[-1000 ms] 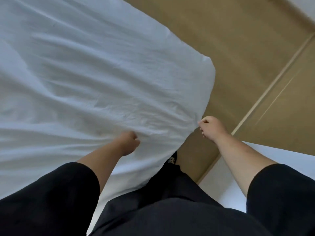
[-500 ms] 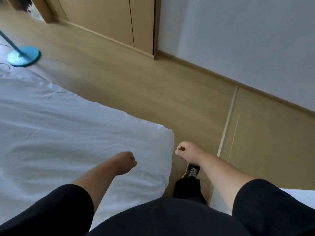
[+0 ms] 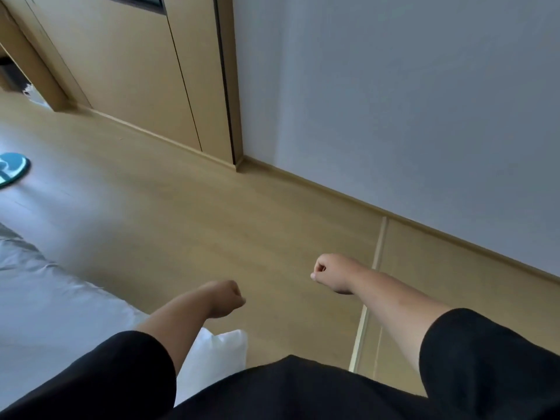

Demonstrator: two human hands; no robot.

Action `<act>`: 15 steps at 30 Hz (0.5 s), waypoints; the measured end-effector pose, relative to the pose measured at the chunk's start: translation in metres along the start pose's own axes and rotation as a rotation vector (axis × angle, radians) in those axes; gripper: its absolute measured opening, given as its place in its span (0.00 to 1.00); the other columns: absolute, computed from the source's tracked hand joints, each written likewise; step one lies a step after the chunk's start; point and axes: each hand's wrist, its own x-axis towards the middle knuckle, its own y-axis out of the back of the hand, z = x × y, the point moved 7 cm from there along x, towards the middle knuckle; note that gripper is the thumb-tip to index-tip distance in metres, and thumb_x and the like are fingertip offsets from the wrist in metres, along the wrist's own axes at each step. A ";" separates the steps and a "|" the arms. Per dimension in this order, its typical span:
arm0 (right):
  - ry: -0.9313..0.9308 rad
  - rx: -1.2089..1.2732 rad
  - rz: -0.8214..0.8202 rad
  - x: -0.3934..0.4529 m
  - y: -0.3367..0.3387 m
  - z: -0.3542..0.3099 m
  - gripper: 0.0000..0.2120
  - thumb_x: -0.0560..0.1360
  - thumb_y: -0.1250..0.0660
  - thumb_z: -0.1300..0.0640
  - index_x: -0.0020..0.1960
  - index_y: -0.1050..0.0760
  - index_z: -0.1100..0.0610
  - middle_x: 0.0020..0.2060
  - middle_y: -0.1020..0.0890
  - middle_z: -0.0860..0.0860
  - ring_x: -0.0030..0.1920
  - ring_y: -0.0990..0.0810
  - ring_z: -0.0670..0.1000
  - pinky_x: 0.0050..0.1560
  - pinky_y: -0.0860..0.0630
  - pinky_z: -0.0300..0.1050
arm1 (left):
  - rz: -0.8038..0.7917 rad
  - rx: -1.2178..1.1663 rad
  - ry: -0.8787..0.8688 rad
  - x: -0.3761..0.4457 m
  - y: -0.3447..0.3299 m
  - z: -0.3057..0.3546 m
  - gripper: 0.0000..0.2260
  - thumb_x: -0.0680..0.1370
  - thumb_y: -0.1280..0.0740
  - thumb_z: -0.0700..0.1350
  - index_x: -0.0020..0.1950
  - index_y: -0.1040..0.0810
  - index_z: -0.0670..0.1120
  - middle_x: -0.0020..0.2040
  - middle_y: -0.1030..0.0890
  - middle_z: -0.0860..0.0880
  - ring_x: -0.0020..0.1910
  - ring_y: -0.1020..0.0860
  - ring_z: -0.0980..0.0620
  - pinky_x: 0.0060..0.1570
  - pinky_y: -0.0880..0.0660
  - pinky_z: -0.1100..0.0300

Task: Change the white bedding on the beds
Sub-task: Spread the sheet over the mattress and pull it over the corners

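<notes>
White sheet (image 3: 54, 310) released; both fists now empty.

two hands (image 3: 225, 298) (image 3: 331, 272), one white sheet (image 3: 45, 304), one teal base (image 3: 12, 168)

I can read no words, numbers, labels or signs anywhere in front of me.

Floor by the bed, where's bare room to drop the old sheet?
Bare wood floor runs between the white bed and the grey wall, ahead of both fists. Only the teal round base crowds the far left.
</notes>
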 end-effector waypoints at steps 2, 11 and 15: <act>0.000 -0.009 -0.004 0.020 0.023 0.001 0.15 0.81 0.37 0.48 0.55 0.21 0.59 0.53 0.17 0.57 0.56 0.20 0.59 0.54 0.25 0.48 | 0.022 0.006 -0.010 0.011 0.025 0.018 0.16 0.81 0.38 0.53 0.59 0.20 0.43 0.56 0.17 0.45 0.53 0.19 0.46 0.56 0.24 0.55; 0.064 -0.260 -0.232 0.133 0.089 -0.071 0.23 0.81 0.38 0.46 0.62 0.24 0.65 0.61 0.20 0.62 0.58 0.20 0.64 0.59 0.24 0.54 | 0.020 0.090 0.027 0.076 0.152 0.005 0.21 0.82 0.39 0.57 0.66 0.24 0.44 0.57 0.19 0.46 0.57 0.22 0.46 0.54 0.28 0.57; 0.136 -0.236 -0.113 0.190 0.157 -0.145 0.23 0.81 0.38 0.46 0.61 0.25 0.66 0.59 0.20 0.62 0.41 0.27 0.57 0.45 0.31 0.47 | 0.149 0.099 0.023 0.108 0.251 -0.017 0.22 0.82 0.40 0.60 0.70 0.27 0.48 0.66 0.23 0.48 0.64 0.25 0.46 0.58 0.29 0.56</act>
